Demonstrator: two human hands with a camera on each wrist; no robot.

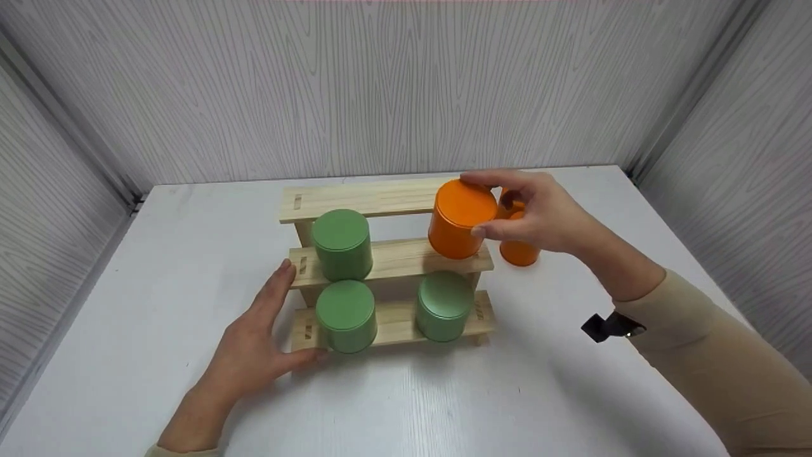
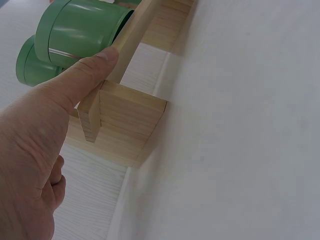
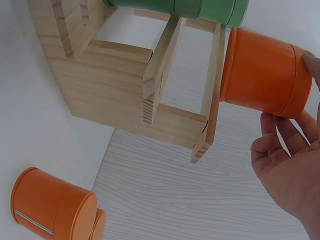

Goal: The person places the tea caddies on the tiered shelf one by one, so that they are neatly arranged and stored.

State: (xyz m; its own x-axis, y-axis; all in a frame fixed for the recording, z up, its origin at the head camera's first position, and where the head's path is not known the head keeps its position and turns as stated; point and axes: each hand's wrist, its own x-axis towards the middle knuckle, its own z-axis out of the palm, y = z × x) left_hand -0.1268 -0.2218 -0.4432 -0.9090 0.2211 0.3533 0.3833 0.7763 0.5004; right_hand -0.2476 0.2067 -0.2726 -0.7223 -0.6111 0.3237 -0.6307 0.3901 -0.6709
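My right hand (image 1: 539,212) pinches a round orange tin (image 1: 460,219) near its lid, thumb on one side and fingers on the other. In the right wrist view the orange tin (image 3: 257,72) has its base close to the top board of a stepped wooden rack (image 3: 100,82). My left hand (image 1: 247,352) spreads around the rack's left end, index finger at the middle step. Along the lowest board's edge lies the left thumb (image 2: 92,70). One green tin (image 1: 342,244) stands on the middle step; another green tin (image 1: 347,317) and a lighter green tin (image 1: 445,308) stand on the lowest.
To the right of the rack, partly behind my right hand, stand an orange tin (image 1: 520,252) and one more orange tin (image 3: 99,226) on the white table (image 1: 571,381). A grey wood-patterned wall (image 1: 380,82) rises behind, with side walls left and right.
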